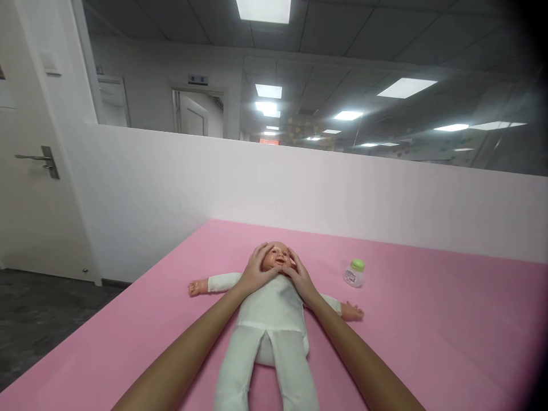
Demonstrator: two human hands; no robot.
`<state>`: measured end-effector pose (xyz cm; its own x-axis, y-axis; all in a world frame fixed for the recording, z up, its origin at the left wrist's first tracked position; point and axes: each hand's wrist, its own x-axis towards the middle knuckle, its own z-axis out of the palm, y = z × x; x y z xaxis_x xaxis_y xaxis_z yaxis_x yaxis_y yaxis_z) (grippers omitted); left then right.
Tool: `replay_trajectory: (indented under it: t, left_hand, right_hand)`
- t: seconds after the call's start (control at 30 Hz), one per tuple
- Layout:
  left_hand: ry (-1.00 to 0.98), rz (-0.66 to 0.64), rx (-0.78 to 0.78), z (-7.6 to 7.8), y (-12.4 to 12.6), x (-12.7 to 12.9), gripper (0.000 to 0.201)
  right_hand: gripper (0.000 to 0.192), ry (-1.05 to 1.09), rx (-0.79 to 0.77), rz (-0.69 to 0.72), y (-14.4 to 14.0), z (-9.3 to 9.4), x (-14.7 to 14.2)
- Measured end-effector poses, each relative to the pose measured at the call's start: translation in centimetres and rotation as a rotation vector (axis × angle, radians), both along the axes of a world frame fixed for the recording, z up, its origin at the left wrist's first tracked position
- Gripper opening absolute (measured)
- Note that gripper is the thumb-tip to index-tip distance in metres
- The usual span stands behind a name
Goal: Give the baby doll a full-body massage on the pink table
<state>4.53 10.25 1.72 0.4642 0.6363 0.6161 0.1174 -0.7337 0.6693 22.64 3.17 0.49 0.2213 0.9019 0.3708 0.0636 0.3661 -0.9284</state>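
Note:
A baby doll [272,311] with a white cloth body lies on its back on the pink table [419,319], legs toward me and arms spread to both sides. Its hard plastic head [279,253] is cupped between my two hands. My left hand [256,271] curves round the left side of the head, fingers up by the forehead and thumb near the chin. On the other side, my right hand [301,277] wraps the cheek and temple, its thumb also close to the chin. The back of the doll's head is hidden.
A small clear bottle [354,275] with a green cap stands on the table to the right of the doll. Behind the table runs a low white wall [334,194] with glass above it. A door [38,171] is at the left, over a dark floor.

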Motion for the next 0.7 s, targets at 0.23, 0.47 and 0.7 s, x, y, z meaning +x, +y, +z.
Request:
replay_trajectory:
  t: [0.23,0.47,0.7]
  left_hand:
    - [0.006,-0.026,0.023,-0.3,0.49,-0.04,0.062]
    - [0.01,-0.016,0.015,-0.41,0.54,0.02,0.063]
    - [0.001,0.001,0.01,-0.22,0.34,0.15,0.067]
  right_hand:
    - [0.075,0.009,-0.002,0.0,-0.11,0.16,-0.1]
    - [0.075,0.01,0.003,-0.004,-0.11,0.05,0.0]
    - [0.081,-0.02,0.017,0.002,0.03,-0.24,0.15]
